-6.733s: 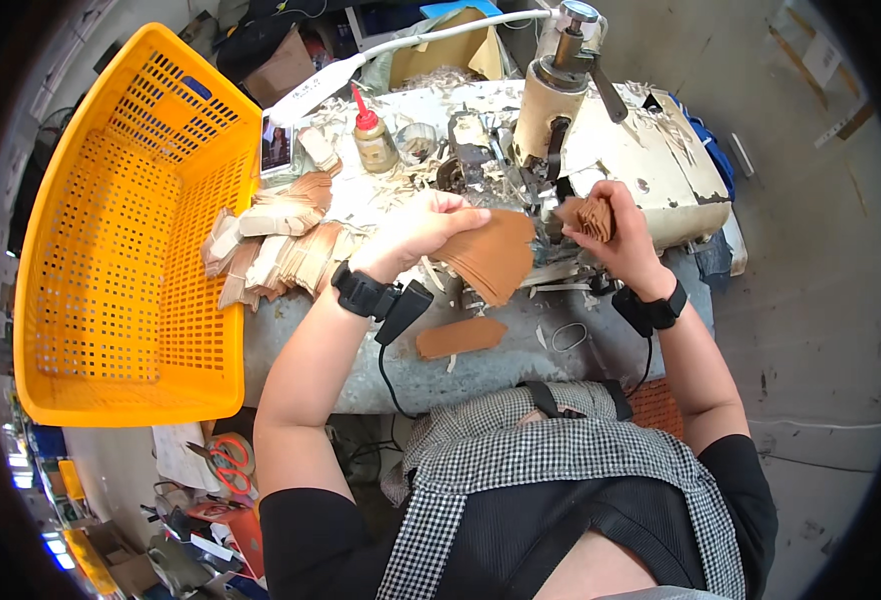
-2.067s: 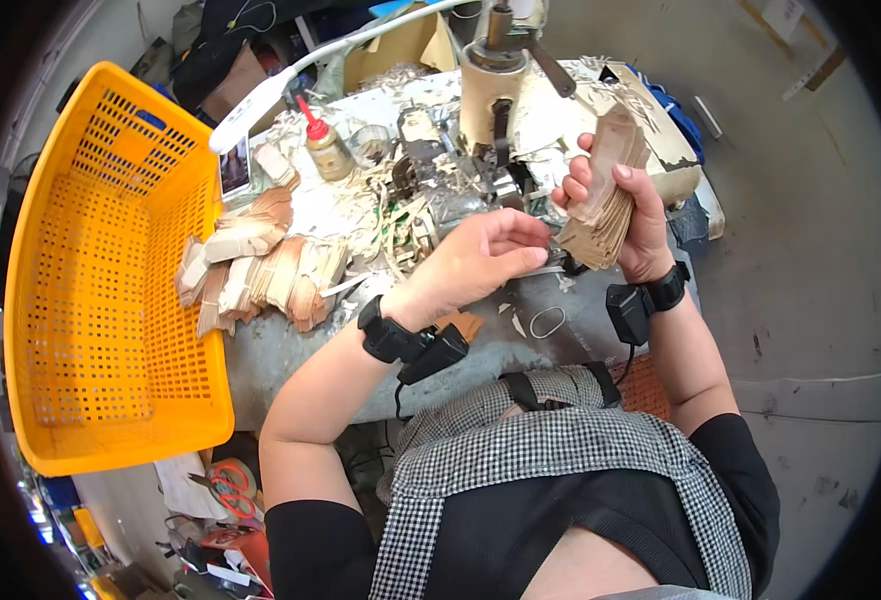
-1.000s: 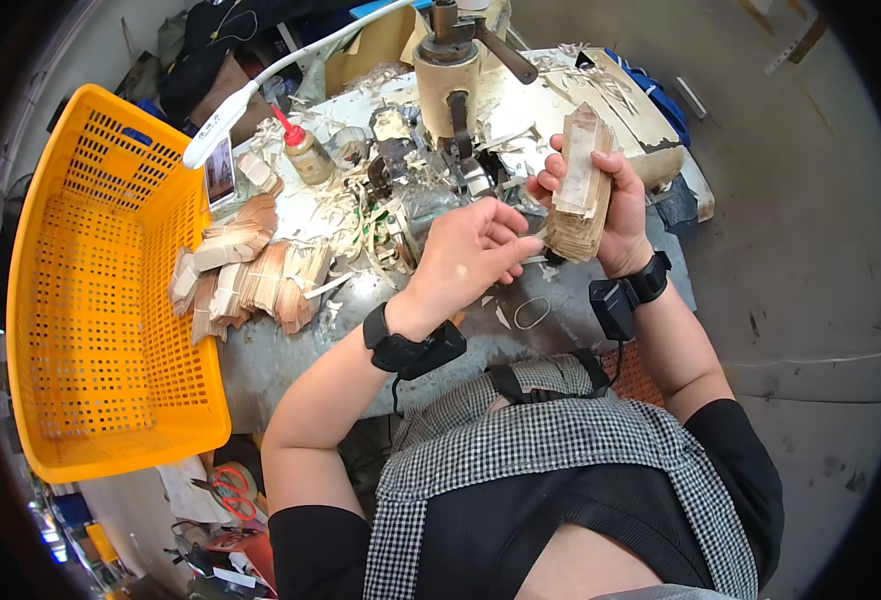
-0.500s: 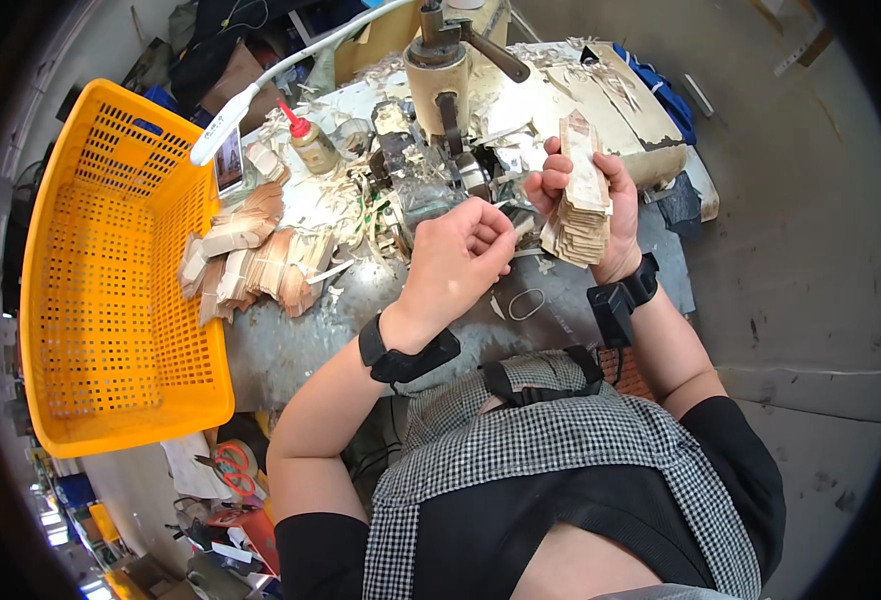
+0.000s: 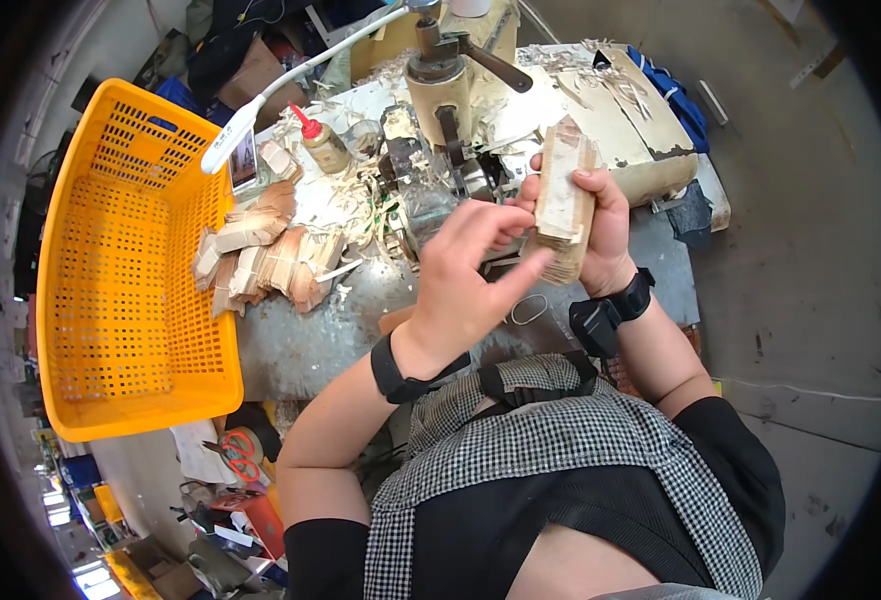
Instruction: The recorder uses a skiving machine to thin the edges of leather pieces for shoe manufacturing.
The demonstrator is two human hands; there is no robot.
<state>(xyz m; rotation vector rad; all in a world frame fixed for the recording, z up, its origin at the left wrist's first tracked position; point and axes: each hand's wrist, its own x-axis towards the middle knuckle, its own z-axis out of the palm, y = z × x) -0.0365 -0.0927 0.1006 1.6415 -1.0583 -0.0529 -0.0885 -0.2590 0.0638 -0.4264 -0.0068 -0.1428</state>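
Long, pale-tan, leathery stack — clamped in my right hand.
Its lower end is beside my left hand — thumb and fingers apart.

Basket, one, yellow, perforated walls, at the left end of the worktop. Lamp, white, on a long curved arm. Phone, picture on its screen, partly behind the lamp head. Bottle, one, yellowish contents, red pointed nozzle. Cup, clear, just beside the bottle. Cardboard box, brown, beyond the worktop. Cloth, blue, at the far right edge. Scissors, orange handles, lower left, below the basket. Box, red, near the scissors, partly covered.
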